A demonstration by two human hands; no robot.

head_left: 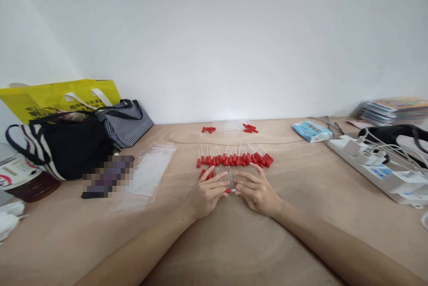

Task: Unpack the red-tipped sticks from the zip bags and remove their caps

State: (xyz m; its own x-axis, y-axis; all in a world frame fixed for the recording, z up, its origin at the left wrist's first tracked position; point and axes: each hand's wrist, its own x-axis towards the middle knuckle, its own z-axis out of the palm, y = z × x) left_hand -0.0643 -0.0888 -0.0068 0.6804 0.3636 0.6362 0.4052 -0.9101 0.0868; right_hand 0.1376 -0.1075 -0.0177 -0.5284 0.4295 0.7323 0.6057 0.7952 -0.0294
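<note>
Over the near middle of the table, my left hand (207, 191) pinches a red rubber bulb (228, 191). My right hand (262, 193) faces it with its fingertips closed on a clear glass tube, whose end meets the bulb; most of that tube is hidden by the fingers. Between the hands lie a few bare glass tubes (229, 174). Just beyond them is a row of glass droppers (236, 160), red bulbs toward me and thin tubes pointing at the wall. More red bulbs (202, 173) show partly behind my left fingers.
At the back are loose red bulbs (250, 128) and clear tubes (233, 126). Clear plastic bags (152, 170), a phone (110, 177), a black bag (76, 148) and a striped bag (125, 121) lie left. To the right are a blue tissue pack (312, 131) and a power strip (368, 163) with cables.
</note>
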